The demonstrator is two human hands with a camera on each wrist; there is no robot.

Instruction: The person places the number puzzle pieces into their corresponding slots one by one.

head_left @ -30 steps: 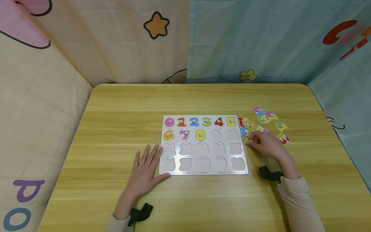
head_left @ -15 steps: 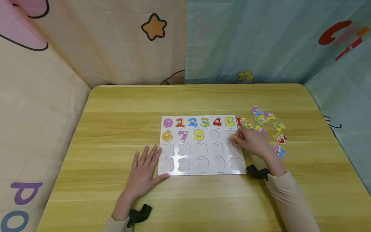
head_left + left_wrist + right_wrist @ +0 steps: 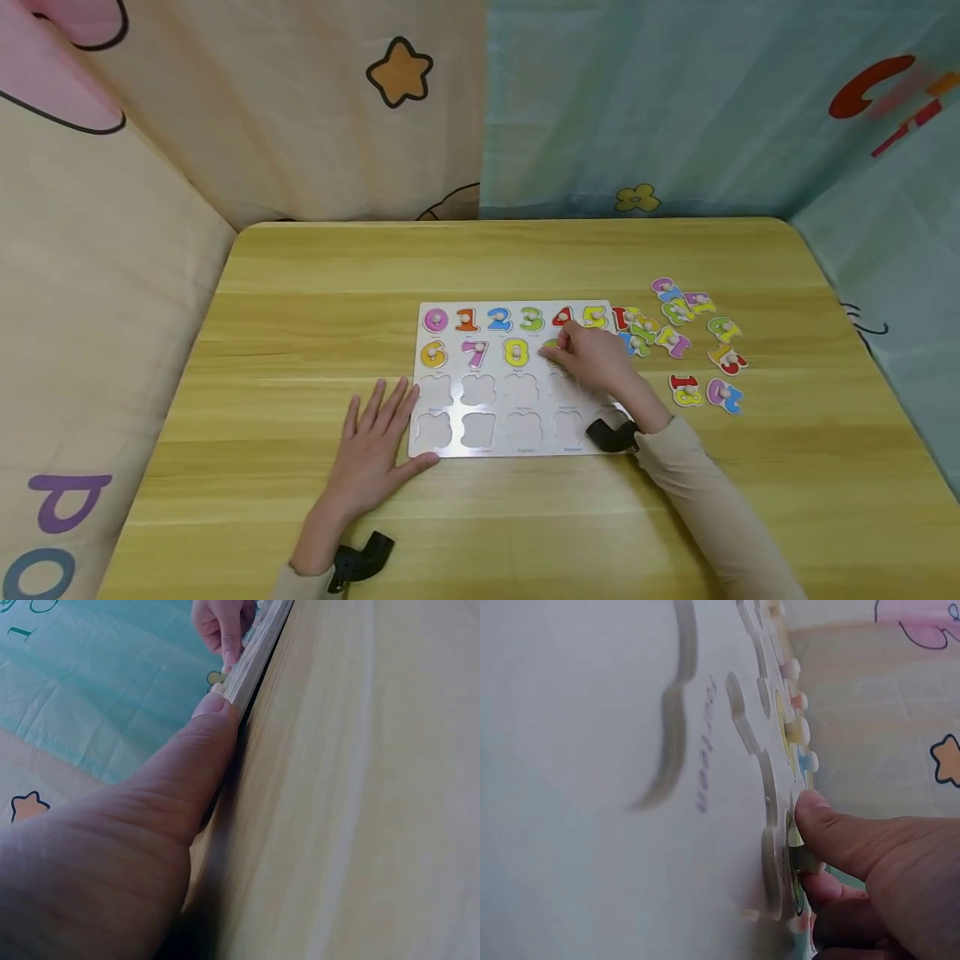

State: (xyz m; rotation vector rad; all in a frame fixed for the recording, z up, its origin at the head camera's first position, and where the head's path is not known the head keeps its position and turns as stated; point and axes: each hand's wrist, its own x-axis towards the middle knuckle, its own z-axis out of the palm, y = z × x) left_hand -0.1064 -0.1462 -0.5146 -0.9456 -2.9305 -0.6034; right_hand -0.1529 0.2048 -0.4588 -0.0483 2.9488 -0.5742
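Note:
A white number puzzle board (image 3: pixel 480 457) lies on the table, with number pieces 0 to 8 seated in its upper two rows. My right hand (image 3: pixel 600 360) pinches the knob of a green number piece (image 3: pixel 551 343) at the recess just right of the yellow 8 (image 3: pixel 516 352). In the right wrist view the thumb and a finger close on the knob (image 3: pixel 804 859); the piece is mostly hidden. My left hand (image 3: pixel 372 450) lies spread, its fingertips by the board's left edge and its thumb at the lower-left corner. The left wrist view shows this thumb (image 3: pixel 180 765) against the board's side.
Loose two-digit pieces lie right of the board, including a red-and-yellow 18 (image 3: pixel 686 391), a purple-and-blue piece (image 3: pixel 724 395) and a green piece (image 3: pixel 723 329). Some overlap by the board's upper-right edge. Printed curtains (image 3: pixel 300 125) stand behind the wooden table (image 3: pixel 300 267).
My right hand has picked the green piece out of the loose pile and carried it left over the board to the second row. My left hand has stayed in place.

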